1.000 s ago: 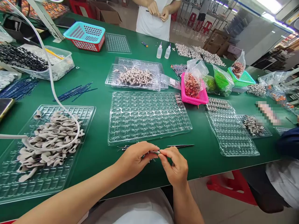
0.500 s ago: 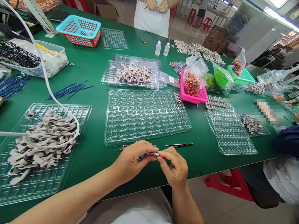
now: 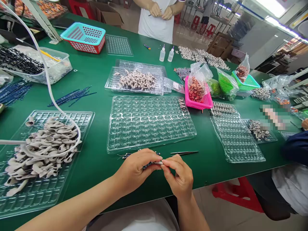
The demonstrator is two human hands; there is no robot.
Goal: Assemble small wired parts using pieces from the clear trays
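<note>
Close to the table's front edge, my left hand [image 3: 137,168] is closed on a light grey earbud shell [image 3: 158,163], its stem toward the right. Dark blue patterned strips [image 3: 146,166] show under its fingers. My right hand [image 3: 179,176] pinches at the shell's end; whether a tiny part sits between those fingertips is hidden. More dark strips [image 3: 126,156] lie behind my left hand. Tweezers [image 3: 184,152] rest on the table just beyond my right hand. Farther back is a clear moulded tray [image 3: 151,141] with a few earbud shells [image 3: 182,102] in its upper right corner.
A heap of earbud shells [image 3: 48,144] fills a tray at left, under a white cable [image 3: 49,86]. Another shell pile [image 3: 137,79] sits on stacked trays. A pink basket [image 3: 198,104] holds bagged copper-coloured parts. Two bottles [image 3: 162,54] and a person [image 3: 156,25] are across the table.
The view has tilted slightly, so the table's things appear a little lower. Both hands stay together at the earbud shell, with only a slight shift of the fingers.
</note>
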